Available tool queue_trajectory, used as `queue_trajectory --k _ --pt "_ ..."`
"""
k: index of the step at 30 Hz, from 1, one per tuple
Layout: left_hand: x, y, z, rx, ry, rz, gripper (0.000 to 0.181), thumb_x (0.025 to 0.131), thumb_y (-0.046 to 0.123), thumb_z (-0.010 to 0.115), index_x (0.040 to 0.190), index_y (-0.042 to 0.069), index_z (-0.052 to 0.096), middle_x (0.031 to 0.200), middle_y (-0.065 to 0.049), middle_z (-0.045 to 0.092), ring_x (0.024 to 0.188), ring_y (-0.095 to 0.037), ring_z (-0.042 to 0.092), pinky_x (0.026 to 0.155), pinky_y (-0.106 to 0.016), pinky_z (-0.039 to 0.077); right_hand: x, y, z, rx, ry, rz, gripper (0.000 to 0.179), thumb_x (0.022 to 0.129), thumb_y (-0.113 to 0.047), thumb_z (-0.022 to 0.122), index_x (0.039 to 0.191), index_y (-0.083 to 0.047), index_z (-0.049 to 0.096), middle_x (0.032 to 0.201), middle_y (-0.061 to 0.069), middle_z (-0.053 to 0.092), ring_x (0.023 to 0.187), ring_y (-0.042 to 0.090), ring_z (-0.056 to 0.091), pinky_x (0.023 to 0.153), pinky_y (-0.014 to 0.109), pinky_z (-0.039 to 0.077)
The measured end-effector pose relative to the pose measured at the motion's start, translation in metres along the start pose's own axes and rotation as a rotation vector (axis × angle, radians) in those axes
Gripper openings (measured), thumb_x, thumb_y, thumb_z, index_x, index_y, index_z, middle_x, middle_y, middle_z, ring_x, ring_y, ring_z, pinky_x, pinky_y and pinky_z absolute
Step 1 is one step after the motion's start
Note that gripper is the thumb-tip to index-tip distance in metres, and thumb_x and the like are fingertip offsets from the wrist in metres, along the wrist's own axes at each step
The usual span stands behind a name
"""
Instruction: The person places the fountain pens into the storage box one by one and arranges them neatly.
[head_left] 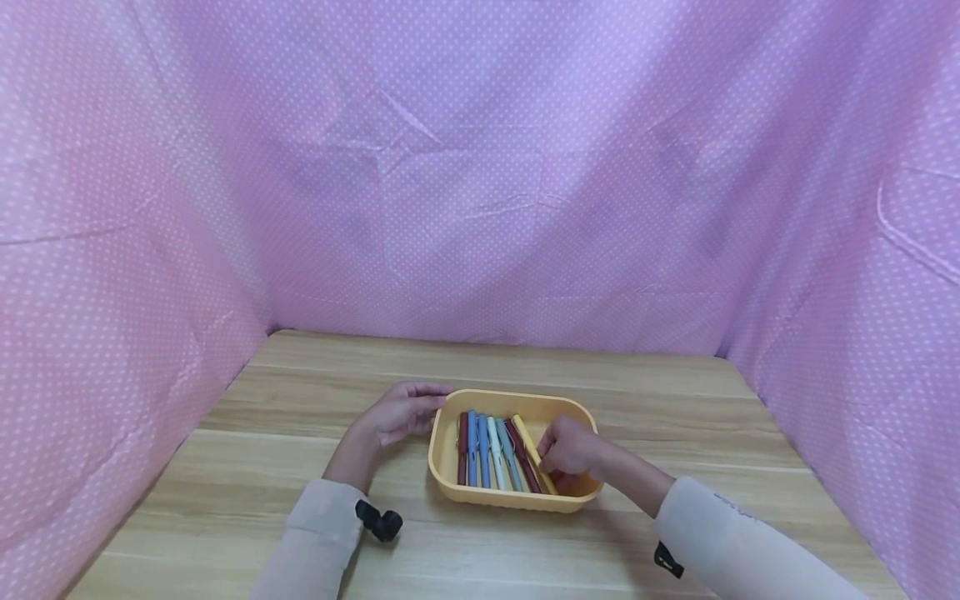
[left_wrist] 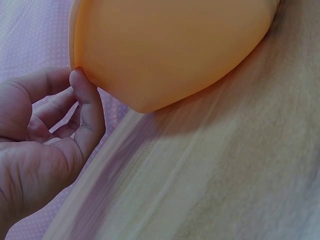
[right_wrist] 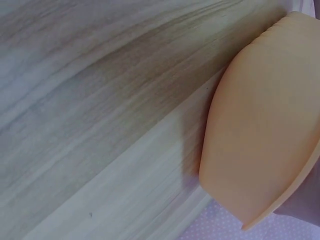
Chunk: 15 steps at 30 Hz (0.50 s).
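A yellow plastic basket (head_left: 517, 502) sits on the table with several capped pens side by side in it: maroon, blue, pale green, teal and yellow. My left hand (head_left: 408, 410) is at the basket's left end. In the left wrist view, the thumb and a finger of that hand (left_wrist: 55, 115) pinch the rim at its corner. Inside the right part of the basket, my right hand (head_left: 572, 447) has its fingers curled at the yellow pen (head_left: 527, 439), the rightmost of the row. The right wrist view shows the basket's outer wall (right_wrist: 265, 115); the fingers are hidden behind it.
The wooden table (head_left: 337, 367) extends around the basket on all sides. Pink dotted cloth (head_left: 480, 208) hangs behind the table and along both its sides. Each sleeve carries a black clip-like piece (head_left: 379, 521) near the wrist.
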<state>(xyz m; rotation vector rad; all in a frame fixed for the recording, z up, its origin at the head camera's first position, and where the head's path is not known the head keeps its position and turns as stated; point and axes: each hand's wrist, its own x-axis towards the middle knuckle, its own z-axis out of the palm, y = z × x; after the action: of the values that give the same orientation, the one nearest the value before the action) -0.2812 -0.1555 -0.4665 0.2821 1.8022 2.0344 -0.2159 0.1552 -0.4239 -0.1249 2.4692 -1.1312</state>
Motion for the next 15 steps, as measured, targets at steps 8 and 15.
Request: queue_trajectory --k 8,15 --pt "-0.0005 -0.0005 0.0001 -0.002 -0.003 0.004 0.039 0.102 0.004 0.059 0.138 -0.009 0.056 0.125 -0.015 0.070 0.106 -0.020 0.069 0.091 -0.036 0.059 0.0008 0.0020 0.0032 -0.004 0.025 -0.024 0.016 0.081 0.014 0.074 0.080 0.002 0.063 0.071 0.009 0.063 0.053 0.019 0.065 0.053 0.035 0.061" --pt "0.0001 -0.0020 -0.0005 0.003 0.003 0.010 0.040 0.102 0.004 0.060 0.138 -0.010 0.055 0.127 -0.017 0.068 0.109 -0.022 0.069 0.094 -0.038 0.058 0.0006 0.0016 0.0063 0.004 0.045 -0.012 0.017 0.082 0.011 0.075 0.083 0.001 0.061 0.070 0.011 0.065 0.055 0.020 0.066 0.054 0.036 0.061"
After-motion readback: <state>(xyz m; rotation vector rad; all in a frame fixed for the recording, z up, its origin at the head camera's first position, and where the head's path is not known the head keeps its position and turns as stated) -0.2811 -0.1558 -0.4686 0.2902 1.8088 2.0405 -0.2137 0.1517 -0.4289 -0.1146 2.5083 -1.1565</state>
